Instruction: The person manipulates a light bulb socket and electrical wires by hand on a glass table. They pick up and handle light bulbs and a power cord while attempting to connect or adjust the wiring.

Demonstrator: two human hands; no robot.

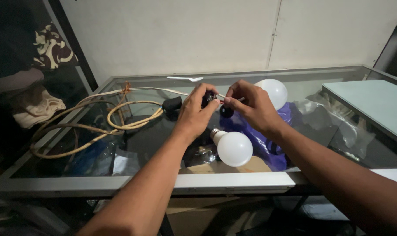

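Left hand (197,114): grip clamped on a small black lamp socket (208,98), held above the glass counter (233,180), its open end turned rightward toward the other hand.

Right hand (252,106): fingers pinched together on a thin tool or wire end (238,100), its long axis lying roughly level and pointing left at the socket; the two hands nearly touch, the right one nearer the red-tipped lead between them. A small black round part (226,112) shows just below.

Surroundings: white bulb (234,148) lying on the counter under the hands, base toward the left hand; second white bulb (275,92) behind the right hand; purple plastic bag (268,144); coiled tan cable (97,124) and black plug (171,104) to the left; white plastic spoon (186,78) at the rear.
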